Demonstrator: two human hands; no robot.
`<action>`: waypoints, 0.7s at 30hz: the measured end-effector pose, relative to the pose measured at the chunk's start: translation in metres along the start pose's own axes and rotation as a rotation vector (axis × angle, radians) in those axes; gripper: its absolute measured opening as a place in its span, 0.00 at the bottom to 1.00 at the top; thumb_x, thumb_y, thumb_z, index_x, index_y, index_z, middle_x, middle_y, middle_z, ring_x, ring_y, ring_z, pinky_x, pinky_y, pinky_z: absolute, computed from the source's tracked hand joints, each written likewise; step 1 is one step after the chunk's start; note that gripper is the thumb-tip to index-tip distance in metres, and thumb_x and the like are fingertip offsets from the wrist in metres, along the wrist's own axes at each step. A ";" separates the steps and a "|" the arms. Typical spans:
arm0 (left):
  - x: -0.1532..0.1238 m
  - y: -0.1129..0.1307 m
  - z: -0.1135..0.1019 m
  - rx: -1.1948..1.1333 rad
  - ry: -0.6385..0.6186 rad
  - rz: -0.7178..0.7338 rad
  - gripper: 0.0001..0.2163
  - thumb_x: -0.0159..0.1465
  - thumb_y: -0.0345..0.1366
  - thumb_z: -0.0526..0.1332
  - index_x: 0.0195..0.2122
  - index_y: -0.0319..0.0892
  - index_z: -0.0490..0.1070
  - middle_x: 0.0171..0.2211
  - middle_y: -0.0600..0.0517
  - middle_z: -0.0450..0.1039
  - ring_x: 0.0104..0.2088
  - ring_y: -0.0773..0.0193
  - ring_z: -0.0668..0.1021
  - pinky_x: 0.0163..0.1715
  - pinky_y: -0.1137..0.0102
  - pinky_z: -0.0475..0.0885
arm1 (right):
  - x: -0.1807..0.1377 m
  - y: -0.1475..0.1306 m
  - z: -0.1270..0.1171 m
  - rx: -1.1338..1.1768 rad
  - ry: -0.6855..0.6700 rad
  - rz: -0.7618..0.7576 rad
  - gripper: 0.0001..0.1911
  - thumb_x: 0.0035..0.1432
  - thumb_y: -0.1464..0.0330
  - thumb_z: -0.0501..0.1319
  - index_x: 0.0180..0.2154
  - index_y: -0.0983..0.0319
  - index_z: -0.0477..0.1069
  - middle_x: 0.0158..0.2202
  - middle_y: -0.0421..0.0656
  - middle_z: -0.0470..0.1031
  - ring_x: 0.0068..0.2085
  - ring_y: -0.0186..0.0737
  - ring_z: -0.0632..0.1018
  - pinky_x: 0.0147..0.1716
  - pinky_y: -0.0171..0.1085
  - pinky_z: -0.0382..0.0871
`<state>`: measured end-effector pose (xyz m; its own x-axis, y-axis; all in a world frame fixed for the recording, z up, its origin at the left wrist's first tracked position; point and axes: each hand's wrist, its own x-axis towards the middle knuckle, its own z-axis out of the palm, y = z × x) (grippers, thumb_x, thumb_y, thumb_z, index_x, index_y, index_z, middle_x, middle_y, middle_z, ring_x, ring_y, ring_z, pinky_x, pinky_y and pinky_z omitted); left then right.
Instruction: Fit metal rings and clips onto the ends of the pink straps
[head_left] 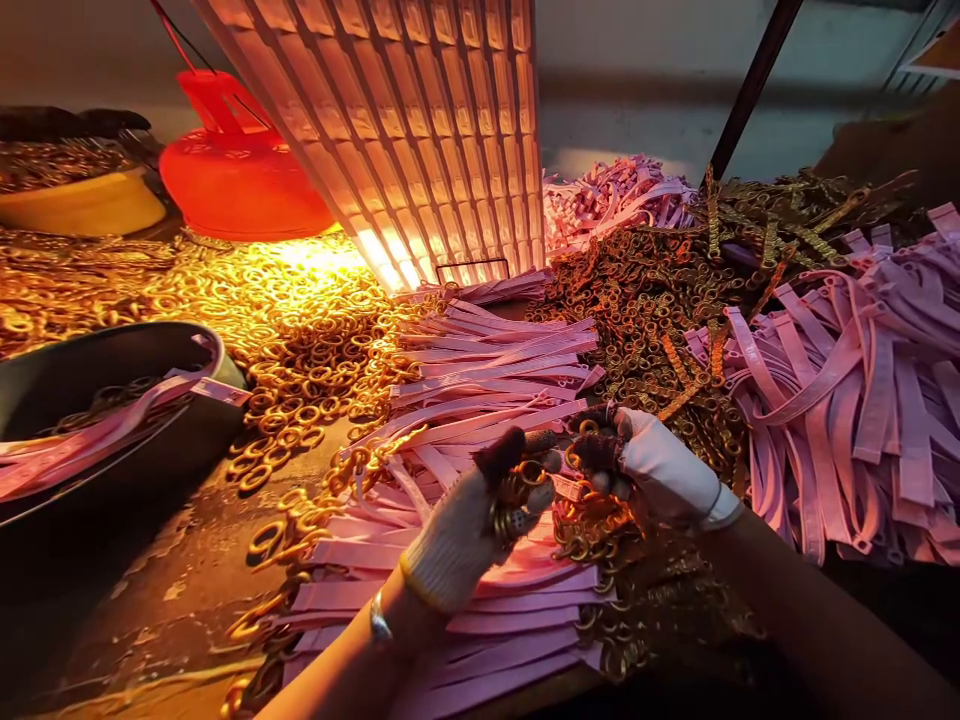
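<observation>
My left hand (480, 515), in a white knit glove with dark fingertips, is closed round a bunch of gold metal rings (517, 500). My right hand (645, 465), gloved the same way, pinches the end of a pink strap (566, 487) and a small ring just right of the left hand. Both hands hover over a spread of flat pink straps (480, 390) lying on the table. A pile of gold rings (315, 340) lies to the left, and a heap of brass clasps (645, 310) sits behind my right hand.
A dark bowl (187, 420) holding pink straps sits at the left. A red lamp (240, 170) glows at the back left beside a slanted ribbed panel (420, 130). More pink straps (862, 400) pile up on the right. A yellow bowl (82, 205) stands far left.
</observation>
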<state>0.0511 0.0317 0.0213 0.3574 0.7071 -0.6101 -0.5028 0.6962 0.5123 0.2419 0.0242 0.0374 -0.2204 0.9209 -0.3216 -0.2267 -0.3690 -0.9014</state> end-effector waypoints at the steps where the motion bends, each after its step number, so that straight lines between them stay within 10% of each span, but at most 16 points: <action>1: 0.001 -0.004 0.001 0.041 -0.004 0.062 0.12 0.58 0.35 0.70 0.42 0.36 0.77 0.27 0.50 0.77 0.19 0.70 0.75 0.16 0.79 0.71 | 0.001 -0.001 0.001 0.004 -0.008 0.020 0.25 0.38 0.61 0.79 0.35 0.62 0.71 0.23 0.35 0.73 0.18 0.27 0.68 0.12 0.26 0.53; 11: -0.003 -0.013 0.009 0.645 0.005 0.602 0.09 0.56 0.35 0.70 0.38 0.39 0.80 0.21 0.55 0.74 0.18 0.73 0.68 0.16 0.79 0.63 | 0.012 0.001 0.012 -0.067 -0.023 0.044 0.23 0.39 0.60 0.78 0.34 0.62 0.71 0.21 0.34 0.70 0.17 0.26 0.65 0.12 0.26 0.54; 16: 0.000 -0.014 -0.002 0.618 -0.078 0.468 0.07 0.61 0.40 0.64 0.34 0.42 0.71 0.18 0.56 0.70 0.14 0.71 0.67 0.12 0.79 0.59 | 0.007 0.012 0.012 -0.460 -0.010 -0.335 0.13 0.62 0.58 0.62 0.40 0.61 0.74 0.26 0.39 0.73 0.26 0.35 0.72 0.25 0.34 0.71; 21: -0.004 -0.006 -0.001 0.662 -0.157 0.374 0.10 0.65 0.43 0.60 0.30 0.42 0.67 0.17 0.56 0.69 0.12 0.72 0.65 0.10 0.80 0.57 | -0.002 0.005 0.010 -0.957 0.035 -0.562 0.11 0.59 0.69 0.60 0.44 0.60 0.75 0.40 0.46 0.78 0.45 0.46 0.76 0.50 0.44 0.71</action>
<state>0.0516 0.0245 0.0201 0.3890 0.8843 -0.2581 -0.0545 0.3018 0.9518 0.2320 0.0190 0.0361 -0.2861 0.9352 0.2086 0.5435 0.3377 -0.7685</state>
